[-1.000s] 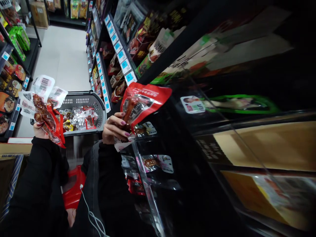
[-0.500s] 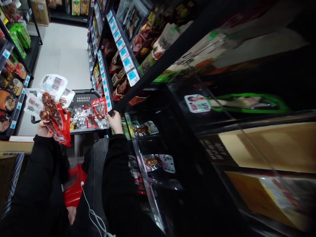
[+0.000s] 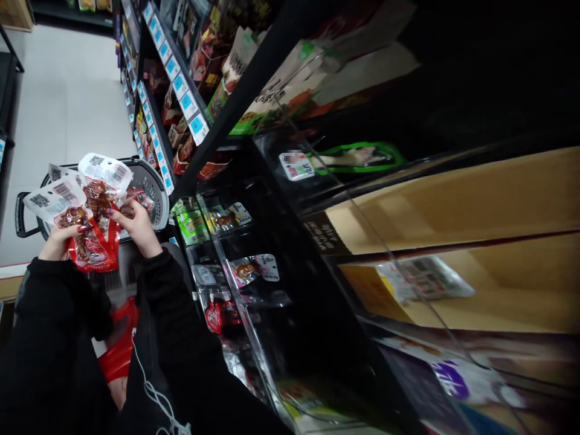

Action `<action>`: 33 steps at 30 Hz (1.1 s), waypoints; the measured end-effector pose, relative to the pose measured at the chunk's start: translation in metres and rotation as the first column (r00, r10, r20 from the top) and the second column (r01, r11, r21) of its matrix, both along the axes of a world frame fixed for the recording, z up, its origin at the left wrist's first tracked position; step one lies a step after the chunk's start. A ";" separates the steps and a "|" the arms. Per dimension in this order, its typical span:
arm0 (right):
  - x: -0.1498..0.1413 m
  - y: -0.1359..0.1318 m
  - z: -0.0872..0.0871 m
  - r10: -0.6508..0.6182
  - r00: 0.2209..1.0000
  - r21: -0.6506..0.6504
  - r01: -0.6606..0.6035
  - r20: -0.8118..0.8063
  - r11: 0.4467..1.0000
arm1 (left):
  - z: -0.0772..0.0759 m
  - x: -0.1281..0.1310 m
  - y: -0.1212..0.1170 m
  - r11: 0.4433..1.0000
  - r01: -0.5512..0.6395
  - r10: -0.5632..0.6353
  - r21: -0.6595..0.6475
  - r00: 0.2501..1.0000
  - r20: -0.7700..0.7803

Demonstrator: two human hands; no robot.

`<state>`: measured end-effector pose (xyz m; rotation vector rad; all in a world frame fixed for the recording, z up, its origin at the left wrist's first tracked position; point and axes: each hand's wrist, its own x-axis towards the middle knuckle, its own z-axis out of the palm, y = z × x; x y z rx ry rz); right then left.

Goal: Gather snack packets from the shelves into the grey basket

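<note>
My left hand (image 3: 61,243) grips several sealed drumstick packets (image 3: 81,249) from the left, thumb across the front one. They have clear windows showing brown meat, red bottoms and white tops with barcodes. My right hand (image 3: 139,226) pinches the edge of a second packet (image 3: 97,196) in the same fanned bunch, between thumb and fingers. Behind and below the bunch is a dark grey shopping basket (image 3: 159,196), partly hidden by hands and packets. More wrapped snacks (image 3: 141,196) show inside it.
Shelves with blue-and-white price tags (image 3: 180,86) run along the right side of the pale aisle floor (image 3: 81,90). Clear-fronted bins on the right hold packets (image 3: 247,270). A red object (image 3: 120,344) lies below my arms, and a white cable (image 3: 156,396) hangs over my leg.
My right hand has left the basket's right edge and moved left to take hold of a packet in the bunch. The view has shifted to the right.
</note>
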<state>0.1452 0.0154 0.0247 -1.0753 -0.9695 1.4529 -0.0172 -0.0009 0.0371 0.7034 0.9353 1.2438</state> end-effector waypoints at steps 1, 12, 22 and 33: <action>0.000 0.001 -0.001 -0.021 0.999 -0.020 0.020 -0.048 1.000 | 0.001 0.001 0.000 1.000 0.001 -0.001 -0.007 1.000 -0.001; 0.001 0.000 0.004 -0.198 0.852 -0.067 0.189 -0.485 0.980 | 0.001 0.007 0.001 0.999 -0.033 0.034 -0.038 0.999 0.037; 0.007 0.000 0.003 -0.490 0.835 0.039 0.514 -0.249 0.857 | -0.005 0.011 0.000 0.997 0.011 -0.003 -0.080 0.994 0.111; 0.013 -0.011 0.014 -0.817 0.489 0.310 0.760 0.305 0.571 | -0.012 0.033 -0.005 0.977 0.096 -0.094 -0.188 0.995 0.019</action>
